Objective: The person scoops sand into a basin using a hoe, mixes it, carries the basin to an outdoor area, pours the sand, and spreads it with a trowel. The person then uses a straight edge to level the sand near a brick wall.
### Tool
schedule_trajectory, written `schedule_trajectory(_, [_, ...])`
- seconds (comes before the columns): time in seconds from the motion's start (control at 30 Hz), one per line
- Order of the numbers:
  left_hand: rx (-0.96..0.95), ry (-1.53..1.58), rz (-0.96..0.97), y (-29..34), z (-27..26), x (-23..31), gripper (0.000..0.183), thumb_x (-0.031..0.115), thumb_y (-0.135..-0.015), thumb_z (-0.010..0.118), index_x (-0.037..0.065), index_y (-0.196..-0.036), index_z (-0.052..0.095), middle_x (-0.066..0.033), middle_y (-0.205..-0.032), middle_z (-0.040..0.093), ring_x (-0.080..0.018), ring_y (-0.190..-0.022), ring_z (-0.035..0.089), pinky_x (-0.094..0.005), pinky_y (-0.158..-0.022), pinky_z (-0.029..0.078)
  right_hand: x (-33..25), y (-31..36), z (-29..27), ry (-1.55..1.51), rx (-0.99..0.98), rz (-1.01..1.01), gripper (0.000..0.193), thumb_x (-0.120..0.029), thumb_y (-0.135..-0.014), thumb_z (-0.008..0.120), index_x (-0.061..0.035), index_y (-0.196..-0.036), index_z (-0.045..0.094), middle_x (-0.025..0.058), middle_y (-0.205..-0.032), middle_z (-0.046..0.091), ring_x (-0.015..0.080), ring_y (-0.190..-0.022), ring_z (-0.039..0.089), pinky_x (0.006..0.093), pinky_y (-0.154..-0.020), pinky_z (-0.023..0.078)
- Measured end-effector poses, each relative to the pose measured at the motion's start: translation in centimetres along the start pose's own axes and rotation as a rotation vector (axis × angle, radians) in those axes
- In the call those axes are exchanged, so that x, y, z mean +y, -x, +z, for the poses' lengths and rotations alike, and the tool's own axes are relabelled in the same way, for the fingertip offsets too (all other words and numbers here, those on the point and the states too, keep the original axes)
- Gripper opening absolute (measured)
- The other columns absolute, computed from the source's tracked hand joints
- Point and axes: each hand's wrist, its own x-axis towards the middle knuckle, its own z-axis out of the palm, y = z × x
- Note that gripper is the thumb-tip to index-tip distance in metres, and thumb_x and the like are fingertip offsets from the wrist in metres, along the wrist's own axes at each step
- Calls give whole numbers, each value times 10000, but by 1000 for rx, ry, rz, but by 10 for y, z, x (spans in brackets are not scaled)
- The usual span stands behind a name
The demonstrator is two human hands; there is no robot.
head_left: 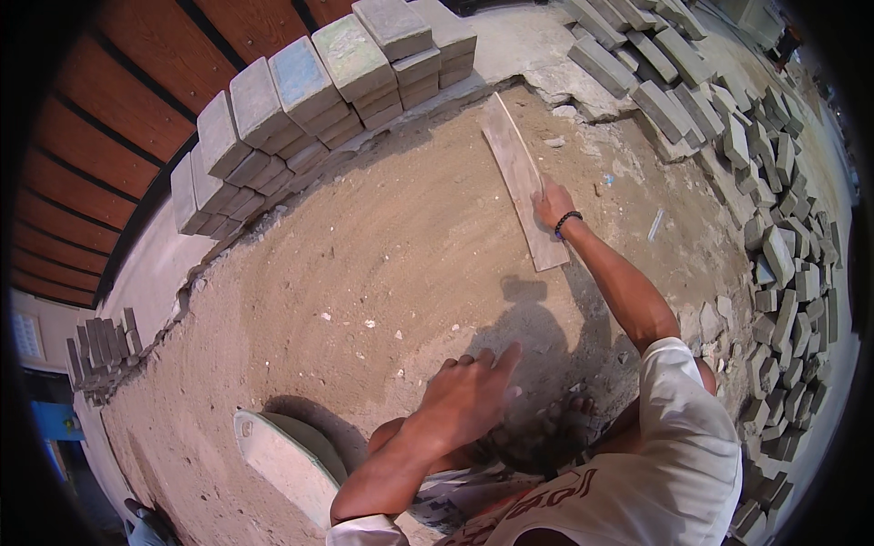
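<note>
My right hand [553, 206], with a dark beaded bracelet on the wrist, grips the edge of a flat wooden board [512, 162]. The board lies on a bed of brown sand [382, 246], its long side running away from me. Nearer to me, my left hand [467, 393] hangs over the sand beside my bent knee. It holds nothing, and its fingers are loosely bent and apart. To the left of my left forearm, a pale, dusty pan [278, 462] with a curved rim rests on the sand.
Grey paving blocks [300, 82] stand stacked along a brown slatted gate [109, 127]. A large loose heap of blocks [783, 255] covers the right side. Broken concrete [583, 96] edges the sand at the back. Another person's leg [146, 528] shows at lower left.
</note>
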Motion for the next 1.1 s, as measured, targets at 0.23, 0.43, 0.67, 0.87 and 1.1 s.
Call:
schedule_trajectory(0.23, [-28, -24, -81, -5, -4, 5, 520, 284, -885, 528, 66, -1331, 373, -245, -1115, 558, -402, -969, 579, -458, -846, 444, 63, -42, 8, 109, -52, 184, 346, -187, -800, 557, -5, -1093, 526, 287, -934, 606, 458, -919, 569, 503, -807, 455])
schedule_trajectory(0.43, [-62, -18, -130, -9, -3, -5, 527, 281, -884, 532, 74, -1338, 362, -239, -1124, 559, -400, -981, 577, -461, -850, 444, 138, -51, -45, 279, 110, 333, 266, -156, -797, 529, 6, -1003, 572, 278, -940, 613, 421, -904, 597, 485, -781, 474])
schedule_trajectory(0.67, [-51, -13, -78, -18, -5, -8, 535, 273, -869, 560, 56, -1326, 385, -232, -1091, 574, -396, -964, 584, -451, -833, 459, 104, -23, -34, 93, 213, 387, 291, -176, -808, 535, 14, -1025, 568, 277, -956, 611, 429, -930, 585, 475, -805, 471])
schedule_trajectory(0.87, [5, -12, -18, -21, 0, -12, 538, 258, -856, 584, 53, -1318, 401, -227, -1074, 583, -390, -952, 591, -447, -812, 472, 155, -13, -38, 157, 106, 437, 349, -173, -800, 549, 9, -1098, 547, 269, -1000, 608, 420, -961, 579, 464, -827, 466])
schedule_trajectory(1.1, [-13, 13, -72, -14, -4, -15, 534, 256, -863, 576, 61, -1325, 393, -229, -1081, 579, -392, -969, 584, -450, -841, 459, 170, -10, -77, 219, 206, 586, 304, -144, -804, 534, 5, -1069, 546, 258, -966, 618, 417, -933, 589, 477, -785, 471])
